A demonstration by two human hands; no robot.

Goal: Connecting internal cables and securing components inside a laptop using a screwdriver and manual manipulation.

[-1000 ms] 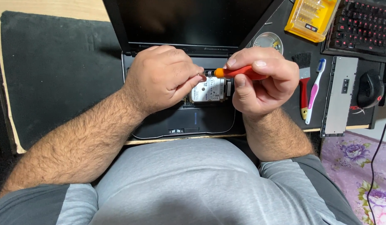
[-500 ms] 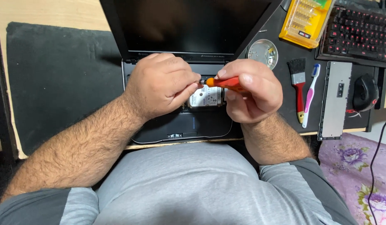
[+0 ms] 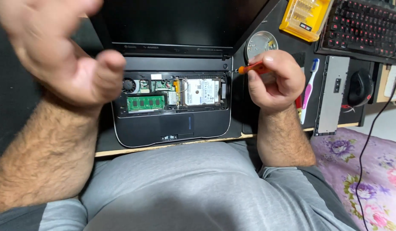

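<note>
Hands over the opened laptop: my right hand [image 3: 275, 79] grips an orange screwdriver [image 3: 251, 68]; my left hand [image 3: 63, 53] is raised, empty, fingers loosely spread and blurred.

My right hand is closed around the screwdriver handle, the tip pointing left at the right edge of the laptop [image 3: 172, 124], which lies on the counter [image 3: 172, 147] with its bay uncovered. Exposed inside: hard drive [image 3: 201, 92], green memory module [image 3: 145, 103], small fan [image 3: 129, 85]. Right of my hand lie a round metal dish [image 3: 260, 42], a toothbrush [image 3: 308, 87], a grey cover panel [image 3: 330, 96], a yellow bit case [image 3: 306, 17] and a keyboard [image 3: 367, 28]. Risk, as I judge it: the tip sits near bare circuitry and thin wires; a slip could scratch the board or snag a cable. Whether the dish holds loose screws I cannot tell.
</note>
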